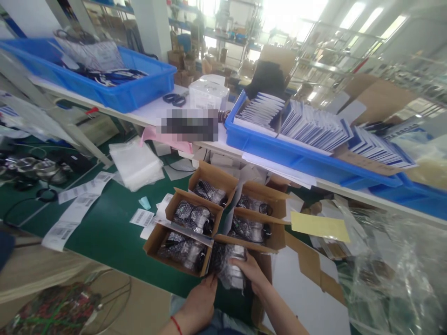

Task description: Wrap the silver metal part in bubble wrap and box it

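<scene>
My right hand [250, 271] is wrapped round a bubble-wrapped silver item [233, 270], thumb on top, at the near end of the boxes. Its exact kind is hidden by the wrap. My left hand [202, 295] is closed at the item's lower left, fingertips against its edge; what they pinch cannot be made out. Just left stands an open cardboard box [153, 249] with a similar wrapped piece [185, 253] and black cable inside. Several more open boxes, such as the back left one [213, 172] and the right one [277, 232], hold wrapped pieces too.
A raised shelf carries a blue tray of booklets [272, 142] and a blue bin of cables [139, 95]. Label strips [75, 216] and clear bags [136, 163] lie left on the green table [115, 237]. At right are white cardboard [303, 293], a yellow sheet [319, 226] and plastic wrap [394, 270].
</scene>
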Demonstrator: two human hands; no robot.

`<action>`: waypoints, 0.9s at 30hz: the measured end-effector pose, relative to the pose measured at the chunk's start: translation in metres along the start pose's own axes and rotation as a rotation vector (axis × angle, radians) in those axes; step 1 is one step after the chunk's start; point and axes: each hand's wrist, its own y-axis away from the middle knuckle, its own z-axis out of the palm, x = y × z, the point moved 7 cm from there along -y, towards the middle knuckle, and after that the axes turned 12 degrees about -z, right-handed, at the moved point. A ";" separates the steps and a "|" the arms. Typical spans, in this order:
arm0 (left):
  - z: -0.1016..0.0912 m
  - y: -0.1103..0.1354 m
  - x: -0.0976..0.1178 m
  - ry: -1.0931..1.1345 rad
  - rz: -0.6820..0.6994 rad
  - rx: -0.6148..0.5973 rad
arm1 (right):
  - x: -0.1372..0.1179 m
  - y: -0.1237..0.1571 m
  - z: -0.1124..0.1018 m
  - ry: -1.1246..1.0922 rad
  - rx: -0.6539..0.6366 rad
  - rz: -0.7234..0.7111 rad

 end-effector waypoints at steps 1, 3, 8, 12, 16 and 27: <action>0.001 0.000 0.000 0.002 0.007 0.004 | 0.007 0.000 0.000 -0.090 -0.022 0.025; 0.002 0.000 0.000 0.005 0.005 0.014 | 0.017 0.002 -0.002 -0.191 -0.053 0.078; 0.000 -0.001 0.004 -0.028 -0.026 0.027 | 0.014 0.002 -0.005 -0.133 -0.164 0.037; -0.004 0.001 0.008 -0.114 -0.043 0.007 | 0.011 -0.005 -0.011 0.219 -0.202 -0.009; -0.005 0.004 0.009 -0.159 -0.072 -0.015 | 0.014 -0.007 -0.023 0.411 -0.176 0.021; -0.024 0.006 0.035 -0.142 -0.044 0.127 | 0.006 0.034 -0.051 0.777 -0.017 -0.050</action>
